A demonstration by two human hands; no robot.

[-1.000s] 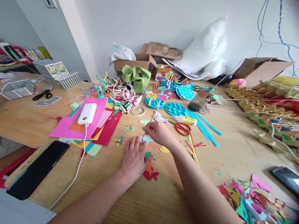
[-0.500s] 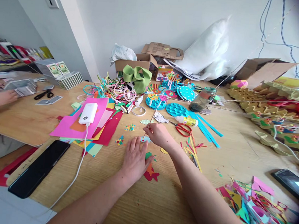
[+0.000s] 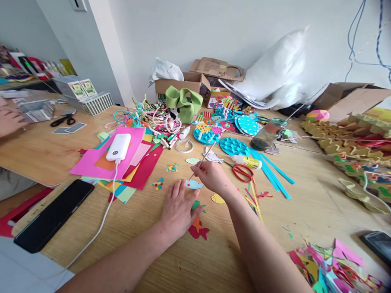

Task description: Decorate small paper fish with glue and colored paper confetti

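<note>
slanting through the right grip (image 3: 211, 176), thin stick (image 3: 209, 151)

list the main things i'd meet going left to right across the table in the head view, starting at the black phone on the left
Black phone, white power bank, nearer cluster of coloured dots, left hand, right hand, red-handled scissors, blue strips, heap of paper scraps.

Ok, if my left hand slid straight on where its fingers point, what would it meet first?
Probably the light-blue paper cutout, right at the fingertips of your left hand; whether they touch is unclear. The thin stick has its lower end close by too.
</note>
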